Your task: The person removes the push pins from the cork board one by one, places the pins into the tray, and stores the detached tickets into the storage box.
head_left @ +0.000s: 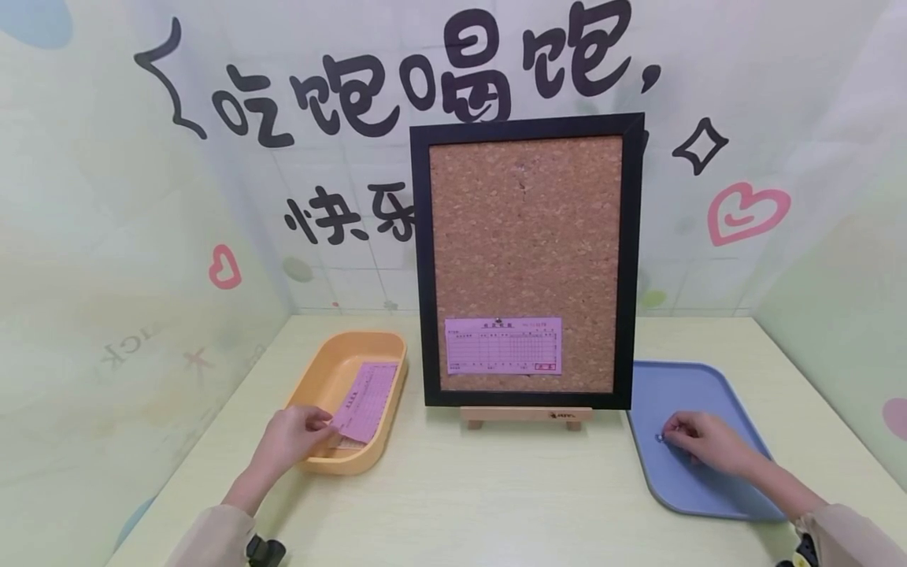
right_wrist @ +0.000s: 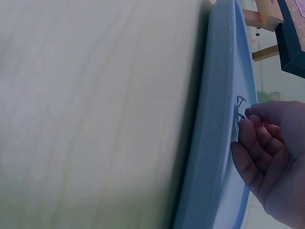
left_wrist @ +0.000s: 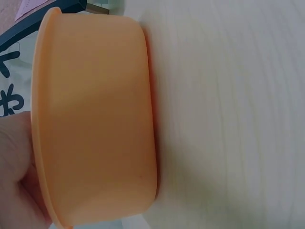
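My left hand (head_left: 299, 433) reaches over the near rim of the orange bin (head_left: 312, 466) and pinches a corner of a pink receipt slip (head_left: 368, 398). More paper lies under that slip. The bin's wall hides the left fingertips in the left wrist view. Over the blue tray (head_left: 708, 492), my right hand (head_left: 705, 441) has its fingers curled, thumb and forefinger pinching a small metal thumbtack (right_wrist: 241, 116). Another thumbtack (right_wrist: 241, 99) lies beside it on the tray. A second pink slip (head_left: 504, 346) is tacked low on the cork board (head_left: 524, 236).
The black-framed board leans on a small wooden easel (head_left: 526, 414) between bin and tray. The blue tray reaches close to the frame's lower right corner. Behind stands a printed wall (head_left: 340, 268), and side panels flank the pale table (head_left: 496, 488).
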A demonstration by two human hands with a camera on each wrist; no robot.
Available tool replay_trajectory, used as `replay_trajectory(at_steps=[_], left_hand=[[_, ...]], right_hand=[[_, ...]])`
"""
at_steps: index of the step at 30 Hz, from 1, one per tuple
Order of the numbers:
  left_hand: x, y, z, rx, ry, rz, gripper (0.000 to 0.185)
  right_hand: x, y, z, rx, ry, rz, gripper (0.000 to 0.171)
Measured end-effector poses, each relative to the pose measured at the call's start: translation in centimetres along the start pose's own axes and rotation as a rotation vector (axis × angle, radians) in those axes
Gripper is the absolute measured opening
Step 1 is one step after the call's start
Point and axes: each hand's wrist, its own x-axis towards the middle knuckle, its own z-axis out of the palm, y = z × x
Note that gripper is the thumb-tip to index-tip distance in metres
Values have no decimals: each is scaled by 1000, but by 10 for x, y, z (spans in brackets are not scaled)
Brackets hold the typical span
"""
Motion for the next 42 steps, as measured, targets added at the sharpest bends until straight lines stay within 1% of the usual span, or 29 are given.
replay_trajectory(at_steps=[8, 11, 16, 20, 27, 29, 32, 34, 36, 39, 42], left_hand=[[-2, 2, -5, 6, 15, 33, 19], [0, 4, -7, 6, 35, 63, 18], [8, 11, -4, -5, 68, 125, 20], [15, 25, -2, -34, 94, 173, 23], [26, 55, 3, -74, 132, 207, 26], [30, 64, 7, -91, 163, 251, 25], [36, 77, 14, -133, 219, 342, 23], [39, 85, 19, -150, 244, 387, 24], [43, 92, 24, -155, 254, 410, 27], [46, 102, 30, -138, 258, 424, 32], [50, 111, 35, -124, 288, 444, 38]], right_hand=[[1, -3, -5, -15, 33, -32, 9], [2, -7, -9, -9, 41, -56, 8], [6, -15, -19, -9, 42, -57, 8], [11, -22, -26, -12, 49, -59, 9], [19, -34, -35, -11, 52, -76, 11], [22, -38, -38, -20, 52, -76, 11], [26, -44, -40, -35, 44, -64, 13], [29, -48, -41, -49, 37, -57, 14], [32, -53, -42, -63, 38, -55, 14], [36, -61, -43, -75, 45, -61, 12], [40, -72, -43, -69, 44, -72, 13]])
